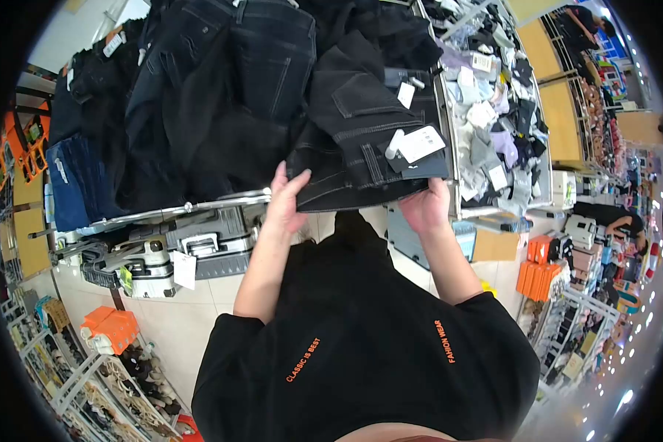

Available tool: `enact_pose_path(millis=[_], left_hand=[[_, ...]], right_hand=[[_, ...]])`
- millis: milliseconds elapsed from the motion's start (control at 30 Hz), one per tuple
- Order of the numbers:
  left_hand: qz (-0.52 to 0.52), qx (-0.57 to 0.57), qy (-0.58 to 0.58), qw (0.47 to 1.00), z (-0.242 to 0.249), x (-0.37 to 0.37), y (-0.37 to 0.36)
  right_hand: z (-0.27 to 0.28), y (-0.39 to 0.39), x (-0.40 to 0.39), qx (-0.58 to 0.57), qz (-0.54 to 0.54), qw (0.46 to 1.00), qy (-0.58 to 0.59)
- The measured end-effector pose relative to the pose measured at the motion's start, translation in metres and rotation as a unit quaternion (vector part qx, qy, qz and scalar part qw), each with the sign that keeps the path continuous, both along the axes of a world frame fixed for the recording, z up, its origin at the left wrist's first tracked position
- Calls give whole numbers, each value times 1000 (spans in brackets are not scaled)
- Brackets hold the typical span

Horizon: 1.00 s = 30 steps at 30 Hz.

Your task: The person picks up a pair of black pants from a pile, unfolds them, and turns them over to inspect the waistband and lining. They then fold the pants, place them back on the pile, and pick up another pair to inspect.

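Note:
A pair of black jeans with pale stitching lies at the front edge of the display, its waistband towards me. My left hand grips the left end of the waistband, thumb and forefinger spread at the edge. At the other end, my right hand holds the waistband from below, with its fingertips partly hidden under the cloth. Beside the right hand, a white paper tag and a dark label rest on the jeans. A small white security tag sits next to them.
More dark jeans are heaped behind, and folded blue jeans lie at left. A bin of socks adjoins on the right. Suitcases stand below the metal rail. Two people are farther right.

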State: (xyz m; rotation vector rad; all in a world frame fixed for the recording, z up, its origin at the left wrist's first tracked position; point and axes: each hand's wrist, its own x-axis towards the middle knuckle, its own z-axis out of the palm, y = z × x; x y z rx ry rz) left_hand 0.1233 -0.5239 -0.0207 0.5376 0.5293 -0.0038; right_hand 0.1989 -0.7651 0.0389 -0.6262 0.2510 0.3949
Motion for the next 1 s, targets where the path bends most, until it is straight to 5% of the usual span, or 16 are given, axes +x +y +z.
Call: enact_pose_path(millis=[133,233,267,500,567,667,900,1000], left_hand=[[-64,81,2,995,-18,-32,13],[-81,57,32,995,-28,-45,7],[-84,39,48,995,-33,-47,5],[-111,65,67,990,-44,-49,8],[-129,89,60,986,-57,-46,11],[-142,112,68,981,-61,-50,13],[-121,120,8,985,-50,-52,1],[-128,107,18,986,-46,-55,1]], right_hand=[[-57,-27,-24,-499,38,861,-92],[-72,-24,-57,-732,61,627,-260],[-89,-30,-59,-767,29,487,-417],[-64,23,-80,-849,120,267,-440],[-55,29,-82,-847,208,291,-394],[-65,36,-86,-797,171,308,-490],[-87,36,-70,-693,161,459,-532],[-75,21,-65,-697,204,425,-540]])
